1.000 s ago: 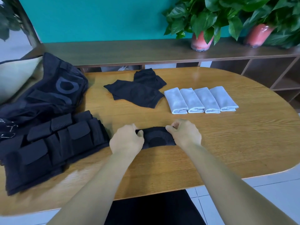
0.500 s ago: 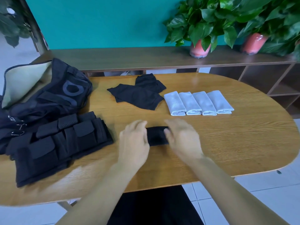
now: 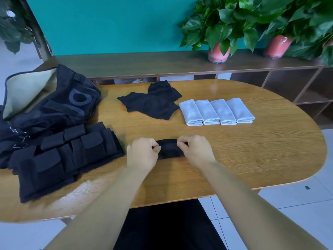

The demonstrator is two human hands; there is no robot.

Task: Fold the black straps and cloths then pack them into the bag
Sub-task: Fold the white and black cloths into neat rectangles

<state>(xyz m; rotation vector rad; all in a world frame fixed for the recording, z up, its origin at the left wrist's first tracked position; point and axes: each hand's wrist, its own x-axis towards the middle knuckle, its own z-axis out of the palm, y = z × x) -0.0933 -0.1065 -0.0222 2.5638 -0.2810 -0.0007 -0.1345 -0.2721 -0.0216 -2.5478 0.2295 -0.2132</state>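
Head view: black strap lies between left hand and right hand (both pinching it).

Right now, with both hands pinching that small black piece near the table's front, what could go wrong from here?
1. The left hand and right hand pinch only the top corners of the black strap, so its fold may spring open when lifted.
2. The bag sits far left behind the stack of black straps; carrying across could knock that stack askew.
3. The black cloths lie loose and overlapping beside the white towels, and might get mixed in.
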